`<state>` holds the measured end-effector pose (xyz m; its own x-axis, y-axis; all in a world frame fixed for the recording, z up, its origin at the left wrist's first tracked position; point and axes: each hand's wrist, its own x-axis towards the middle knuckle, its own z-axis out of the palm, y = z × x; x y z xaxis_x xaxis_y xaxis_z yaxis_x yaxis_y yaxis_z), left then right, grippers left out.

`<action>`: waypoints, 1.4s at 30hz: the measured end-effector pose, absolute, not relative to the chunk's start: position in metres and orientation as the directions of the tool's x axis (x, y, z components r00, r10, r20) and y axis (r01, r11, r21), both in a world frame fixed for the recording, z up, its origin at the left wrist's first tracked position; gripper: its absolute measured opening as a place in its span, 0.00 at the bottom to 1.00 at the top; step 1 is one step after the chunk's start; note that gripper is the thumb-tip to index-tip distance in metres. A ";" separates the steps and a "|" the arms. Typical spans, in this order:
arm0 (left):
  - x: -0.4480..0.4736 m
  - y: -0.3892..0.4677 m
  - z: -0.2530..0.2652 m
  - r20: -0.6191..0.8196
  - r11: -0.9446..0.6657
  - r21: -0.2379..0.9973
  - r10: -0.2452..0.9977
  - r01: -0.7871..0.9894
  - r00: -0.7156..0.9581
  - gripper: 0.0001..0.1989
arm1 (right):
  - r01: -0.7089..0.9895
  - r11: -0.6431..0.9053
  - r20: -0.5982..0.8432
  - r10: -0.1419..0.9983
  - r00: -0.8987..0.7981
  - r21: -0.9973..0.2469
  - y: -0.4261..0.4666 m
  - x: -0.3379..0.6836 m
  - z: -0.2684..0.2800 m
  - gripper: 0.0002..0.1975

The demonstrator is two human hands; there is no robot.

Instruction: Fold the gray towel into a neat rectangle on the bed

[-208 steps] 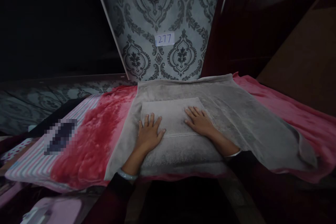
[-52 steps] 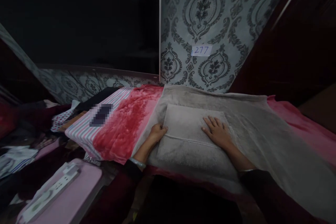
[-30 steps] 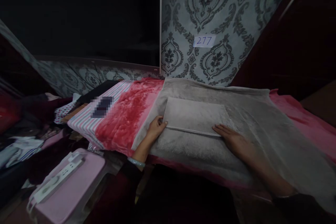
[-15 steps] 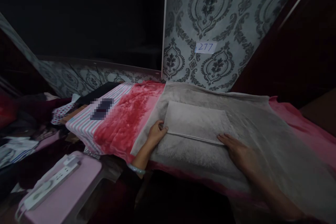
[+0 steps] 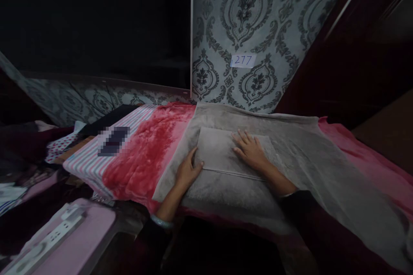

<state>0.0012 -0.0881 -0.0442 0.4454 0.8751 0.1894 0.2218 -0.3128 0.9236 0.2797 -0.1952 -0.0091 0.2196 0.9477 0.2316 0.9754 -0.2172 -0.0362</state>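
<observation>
A folded grey cloth (image 5: 216,148), flat and rectangular, lies on a larger grey plush blanket (image 5: 300,150). My left hand (image 5: 189,169) rests at the cloth's left edge, thumb and fingers apart, the thumb by the near left corner. On top of the cloth, right of its middle, my right hand (image 5: 250,148) lies flat with its fingers spread. Neither hand grips anything. Part of the cloth's right side is hidden under my right hand and forearm.
A red and pink plush blanket (image 5: 142,159) and striped cloth (image 5: 87,159) adjoin on the left, with a blurred-out dark object (image 5: 113,141) on top. A power strip (image 5: 48,245) sits on a pink surface (image 5: 87,240) at lower left. Behind stand a large screen (image 5: 97,25) and patterned wall (image 5: 245,8).
My right hand has moved from the cloth's near right edge up and left onto its top, fingers now spread. My left hand has opened slightly at the left edge. The view has shifted right.
</observation>
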 end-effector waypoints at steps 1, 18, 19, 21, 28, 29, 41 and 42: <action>0.001 -0.089 -0.044 0.199 -0.325 0.919 0.870 0.222 0.452 0.33 | 0.972 -0.236 0.203 0.951 0.235 -0.023 -0.192 0.283 -0.015 0.29; 0.000 -0.091 -0.042 0.055 -0.173 0.946 0.920 0.275 0.389 0.29 | 0.959 -0.273 -0.011 0.962 0.273 -0.079 -0.146 0.304 0.003 0.32; 0.001 -0.091 -0.042 0.048 -0.172 0.940 0.922 0.295 0.383 0.29 | 0.968 -0.232 0.009 0.972 0.234 -0.099 -0.133 0.301 0.007 0.32; 0.002 -0.091 -0.042 0.045 -0.170 0.932 0.930 0.320 0.365 0.29 | 0.976 -0.166 0.024 0.985 0.171 -0.143 -0.108 0.295 0.011 0.34; 0.001 -0.094 -0.040 0.001 -0.147 0.904 0.939 0.401 0.343 0.32 | 0.975 -0.102 -0.093 0.992 0.085 -0.198 -0.050 0.291 0.011 0.37; 0.001 -0.094 -0.040 -0.003 -0.146 0.902 0.939 0.406 0.344 0.32 | 0.975 -0.102 -0.106 0.991 0.082 -0.199 -0.047 0.292 0.012 0.36; 0.003 -0.077 -0.036 -0.150 0.088 0.988 0.769 0.129 0.621 0.16 | 0.956 -0.091 0.050 0.993 0.109 -0.280 -0.087 0.295 0.063 0.12; 0.002 -0.079 -0.032 -0.141 0.074 0.989 0.754 0.130 0.641 0.14 | 0.945 -0.062 0.086 0.992 0.094 -0.321 -0.096 0.299 0.070 0.11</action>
<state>0.0024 -0.0788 -0.0321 0.6409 0.7545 -0.1412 0.1305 0.0742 0.9887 0.2992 -0.0959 0.0703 0.0938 0.9919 0.0861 0.9451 -0.0615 -0.3211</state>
